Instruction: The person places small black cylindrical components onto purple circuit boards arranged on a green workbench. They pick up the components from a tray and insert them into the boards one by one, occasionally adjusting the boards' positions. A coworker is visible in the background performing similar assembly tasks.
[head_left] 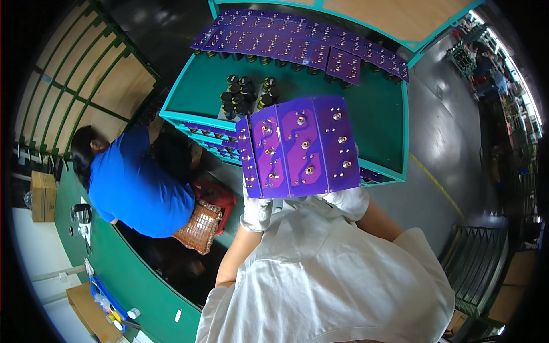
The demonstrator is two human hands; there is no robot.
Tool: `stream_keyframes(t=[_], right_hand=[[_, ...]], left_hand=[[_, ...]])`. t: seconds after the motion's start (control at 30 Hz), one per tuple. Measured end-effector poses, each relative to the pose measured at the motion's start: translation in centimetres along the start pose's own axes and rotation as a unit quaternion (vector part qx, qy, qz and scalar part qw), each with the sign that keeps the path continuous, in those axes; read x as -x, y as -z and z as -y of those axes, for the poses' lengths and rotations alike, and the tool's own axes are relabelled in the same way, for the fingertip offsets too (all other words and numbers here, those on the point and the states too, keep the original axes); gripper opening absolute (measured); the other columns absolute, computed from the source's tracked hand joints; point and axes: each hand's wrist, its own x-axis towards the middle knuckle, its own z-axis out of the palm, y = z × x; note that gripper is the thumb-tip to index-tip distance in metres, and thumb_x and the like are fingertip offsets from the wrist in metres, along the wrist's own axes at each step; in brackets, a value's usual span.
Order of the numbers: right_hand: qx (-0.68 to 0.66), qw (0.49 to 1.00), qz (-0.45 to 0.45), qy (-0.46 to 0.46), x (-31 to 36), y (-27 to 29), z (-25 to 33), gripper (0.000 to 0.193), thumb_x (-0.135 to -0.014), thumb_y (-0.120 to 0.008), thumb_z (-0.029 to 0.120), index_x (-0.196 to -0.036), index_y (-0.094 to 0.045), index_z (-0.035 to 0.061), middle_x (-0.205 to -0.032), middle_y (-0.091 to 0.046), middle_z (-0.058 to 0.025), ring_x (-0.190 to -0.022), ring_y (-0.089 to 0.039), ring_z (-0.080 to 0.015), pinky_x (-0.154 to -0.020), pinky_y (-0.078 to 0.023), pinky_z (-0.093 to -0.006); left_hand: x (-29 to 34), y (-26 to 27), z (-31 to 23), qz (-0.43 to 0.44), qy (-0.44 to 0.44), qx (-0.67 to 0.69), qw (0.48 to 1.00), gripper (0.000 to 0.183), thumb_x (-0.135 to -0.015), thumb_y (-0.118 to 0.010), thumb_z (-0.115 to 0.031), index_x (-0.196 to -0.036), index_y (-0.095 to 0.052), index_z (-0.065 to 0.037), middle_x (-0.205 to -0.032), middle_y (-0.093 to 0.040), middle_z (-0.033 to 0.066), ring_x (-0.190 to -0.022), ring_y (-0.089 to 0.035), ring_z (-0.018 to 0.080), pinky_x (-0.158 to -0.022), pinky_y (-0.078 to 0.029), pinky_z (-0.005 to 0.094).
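From the head camera, the landmark is a teal cart with a dark green deck and raised teal rims, standing on a grey concrete floor that carries a yellow line off the cart's right corner. Along the cart's far side lies a long row of purple circuit boards, resting on dark cylindrical parts whose tops show under their near edge. Near the cart's middle left stands a cluster of black capacitors — upright, close together. A lower shelf under the cart's near-left rim holds more purple boards, seen edge-on.

In front of the cart's near rim, a large purple circuit board with silver studs is held up, tilted toward the camera. The left hand, in a white glove, is closed around the board's lower left edge. The right hand, also gloved, sits under the lower right edge; the board hides most of it, so its grip cannot be told.

Left of the cart, a person in a blue shirt bends low beside a red stool. Further left runs a green workbench with a cardboard box and small tools. Right of the cart and down, a green wire rack stands on the floor.
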Motion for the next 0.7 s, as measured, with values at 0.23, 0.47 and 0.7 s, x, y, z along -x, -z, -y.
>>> stream_keyframes(t=[0.23, 0.47, 0.7], right_hand=[[0.755, 0.559, 0.02, 0.342, 0.5, -0.4, 0.5, 0.073, -0.079, -0.073, 0.031, -0.14, -0.035, 0.0143, -0.14, -0.039, -0.0116, -0.13, -0.036, -0.0274, -0.105, -0.037, -0.0415], [0.8, 0.45, 0.011, 0.396, 1.7, 0.6, 2.7, 0.086, -0.077, -0.078, 0.021, -0.146, -0.027, 0.0172, -0.147, -0.032, -0.0123, -0.14, -0.028, -0.0291, -0.114, -0.031, -0.0456], [0.765, 0.499, 0.027, 0.406, 2.9, 1.0, 7.0, 0.078, -0.081, -0.072, 0.023, -0.145, -0.029, 0.0137, -0.144, -0.037, -0.0142, -0.134, -0.035, -0.0313, -0.109, -0.036, -0.0467]], left_hand=[[0.2, -1.7, 2.9, -0.028, 0.067, 0.319, 0.945, 0.07, -0.086, -0.07, -0.033, -0.141, -0.037, -0.003, -0.134, -0.05, 0.0073, -0.12, -0.05, 0.0181, -0.101, -0.043, 0.0334], [-0.2, -4.8, 4.3, -0.024, 0.119, 0.437, 0.891, 0.053, -0.086, -0.063, -0.014, -0.134, -0.043, -0.005, -0.128, -0.055, 0.0072, -0.114, -0.054, 0.0174, -0.098, -0.046, 0.0337], [-1.5, -9.7, 3.5, -0.005, 0.096, 0.398, 0.912, 0.06, -0.094, -0.055, -0.029, -0.145, -0.033, -0.007, -0.142, -0.043, 0.0092, -0.127, -0.047, 0.0227, -0.106, -0.041, 0.039]])
